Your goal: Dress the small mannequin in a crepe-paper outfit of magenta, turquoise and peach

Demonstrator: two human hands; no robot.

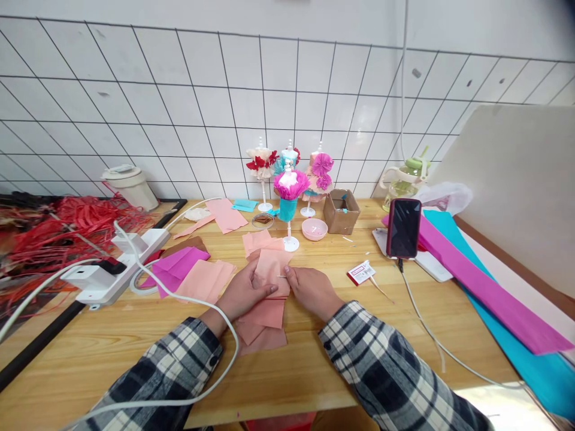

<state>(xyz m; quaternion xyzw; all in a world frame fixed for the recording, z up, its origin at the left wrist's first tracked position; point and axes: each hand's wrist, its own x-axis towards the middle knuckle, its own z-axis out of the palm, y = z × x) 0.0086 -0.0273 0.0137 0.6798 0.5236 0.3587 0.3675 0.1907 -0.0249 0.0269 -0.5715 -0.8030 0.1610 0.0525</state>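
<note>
Peach square paper sheet (272, 267) above wooden table (197, 359), in front of white-based mini mannequin stand (290, 243); left hand (247, 290) pinching sheet, thumb on top; right hand (313, 290) pinching thin pale stick (282, 276) at sheet's right edge.

No words, brands or numbers can be read. The small flat red-and-white rectangular packet (360, 272) lying on the pale wood-grained desk (314, 365) bears red and dark print on its white face, too small to make out.
</note>
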